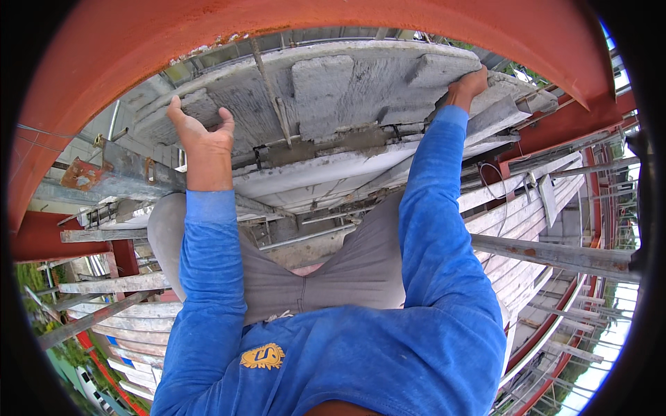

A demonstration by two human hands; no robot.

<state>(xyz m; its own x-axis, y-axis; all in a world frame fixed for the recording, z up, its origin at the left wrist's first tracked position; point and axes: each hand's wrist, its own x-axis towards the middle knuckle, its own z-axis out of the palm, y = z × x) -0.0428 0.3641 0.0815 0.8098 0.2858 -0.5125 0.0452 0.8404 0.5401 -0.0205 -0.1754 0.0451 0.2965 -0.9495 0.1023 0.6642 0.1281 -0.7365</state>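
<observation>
My right hand (469, 84) reaches up and forward, its fingers wrapped round the right end of a rough grey block (440, 69), which looks like cement or concrete. My left hand (202, 137) is raised at the left, palm up, thumb and fingers apart with nothing between them. Just beyond it is another grey block (196, 108), partly hidden by the fingers. Both hands are over a wide, cement-smeared grey board (257, 132). A flat grey slab (322, 78) lies on it between my hands, and a smaller piece (413, 114) sits below the right block.
A red-orange steel beam (333, 15) arches close across the top. A thin metal rod (269, 83) slants over the board. At the left juts a galvanized steel channel (132, 170). Wooden planks (520, 215) and a metal bar (555, 253) are at the right, with open drops beyond.
</observation>
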